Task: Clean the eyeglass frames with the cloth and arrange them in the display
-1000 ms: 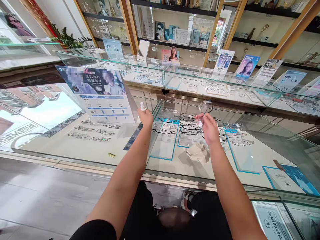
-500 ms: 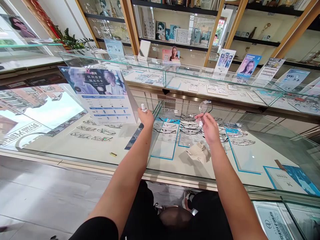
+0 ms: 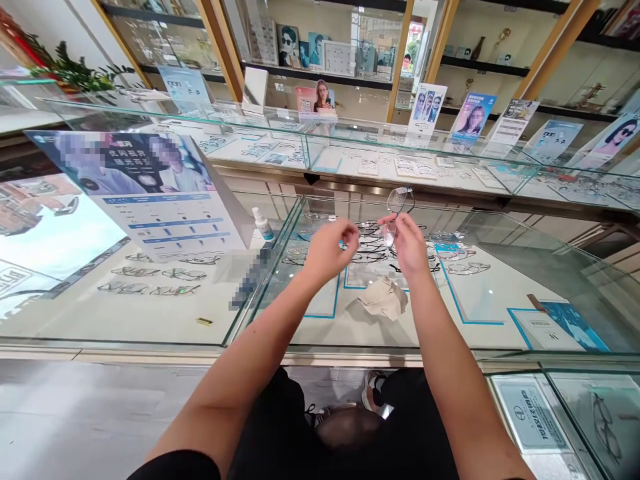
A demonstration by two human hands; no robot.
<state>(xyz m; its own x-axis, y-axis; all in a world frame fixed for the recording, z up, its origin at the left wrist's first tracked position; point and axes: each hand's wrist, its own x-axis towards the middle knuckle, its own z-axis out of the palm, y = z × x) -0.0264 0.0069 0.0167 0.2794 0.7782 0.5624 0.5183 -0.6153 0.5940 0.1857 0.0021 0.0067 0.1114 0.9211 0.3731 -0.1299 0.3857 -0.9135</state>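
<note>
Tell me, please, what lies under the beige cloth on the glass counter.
The cloth rests on the counter's glass top. Beside it, a blue-edged sheet shows through the glass, with display glasses beyond. Whatever lies directly beneath the cloth is hidden.

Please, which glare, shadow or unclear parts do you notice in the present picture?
Head view: the counter glass at left mirrors the bright outdoors; head view: a soft shadow lies left of the cloth; head view: the held eyeglasses partly blend into the background.
</note>
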